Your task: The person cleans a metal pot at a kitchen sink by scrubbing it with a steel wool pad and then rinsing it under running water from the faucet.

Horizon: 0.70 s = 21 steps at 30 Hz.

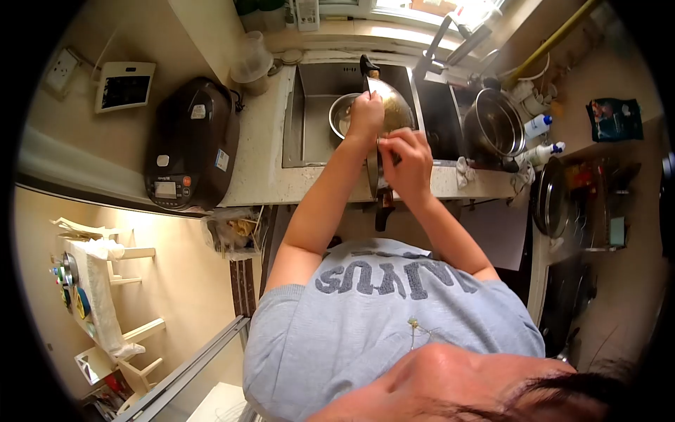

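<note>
A metal two-handled pot (395, 105) is tipped on its side over the front of the sink (299, 141). One black handle points toward the window and the other toward my body. My left hand (367, 116) is closed at the pot's edge, seemingly gripping it. Lower on the same edge, my right hand (409, 158) has its fingers bent and pressed together; whatever lies in them is hidden. Behind my left hand a round metal bowl (339, 116) sits in the sink, partly covered by the hand and pot.
Right of the sink are a faucet (439, 63), a large steel pot (485, 130) and several bottles. A dark rice cooker (193, 144) stands on the left counter near clear plastic containers (251, 63). Below the counter hangs a plastic bag (232, 235).
</note>
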Tool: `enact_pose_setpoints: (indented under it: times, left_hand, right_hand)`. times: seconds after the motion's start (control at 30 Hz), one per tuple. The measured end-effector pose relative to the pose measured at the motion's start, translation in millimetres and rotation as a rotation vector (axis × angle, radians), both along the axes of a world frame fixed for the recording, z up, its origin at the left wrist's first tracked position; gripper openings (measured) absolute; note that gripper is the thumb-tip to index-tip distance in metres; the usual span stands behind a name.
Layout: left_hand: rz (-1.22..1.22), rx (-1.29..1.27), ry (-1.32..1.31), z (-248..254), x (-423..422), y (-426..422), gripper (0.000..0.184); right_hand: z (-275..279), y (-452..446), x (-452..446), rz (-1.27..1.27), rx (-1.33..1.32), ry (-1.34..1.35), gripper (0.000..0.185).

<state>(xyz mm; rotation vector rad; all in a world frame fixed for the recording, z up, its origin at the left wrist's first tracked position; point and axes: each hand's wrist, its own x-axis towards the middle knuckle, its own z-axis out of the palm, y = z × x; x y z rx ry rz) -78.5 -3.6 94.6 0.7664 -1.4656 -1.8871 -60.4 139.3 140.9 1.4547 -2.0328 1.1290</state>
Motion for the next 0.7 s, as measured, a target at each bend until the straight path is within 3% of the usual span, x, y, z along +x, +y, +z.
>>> enact_pose_setpoints:
  times: [0.13, 0.2, 0.27, 0.4, 0.47, 0.6, 0.67, 0.7]
  left_hand:
    - [0.053, -0.039, -0.07, 11, 3, 7, 0.029]
    - [0.066, 0.062, 0.011, 13, 4, 7, 0.024]
    - [-0.1, 0.021, 0.059, 4, 8, 3, 0.026]
    - [-0.084, 0.03, 0.046, 32, 19, 17, 0.026]
    - [-0.074, -0.319, -0.074, 3, 5, 5, 0.025]
    - [-0.107, -0.451, -0.052, -1, 9, 5, 0.024]
    - [-0.142, 0.075, 0.065, 26, 20, 17, 0.024]
    - [-0.159, -0.061, 0.04, 30, 22, 19, 0.024]
  right_hand:
    - [-12, 16, 10, 0.026, -0.019, -0.002, 0.007]
    - [-16, 17, 9, 0.035, -0.016, -0.03, 0.006]
    - [-5, 4, 1, 0.009, -0.017, -0.014, 0.006]
    - [-11, 13, 7, -0.029, -0.046, 0.014, 0.007]
    - [-28, 29, 14, 0.047, -0.009, -0.033, 0.005]
    - [-10, -2, -22, -0.066, -0.132, -0.092, 0.006]
    - [-16, -13, -44, -0.191, -0.205, -0.254, 0.006]
    - [-16, -12, -41, -0.215, -0.206, -0.195, 0.006]
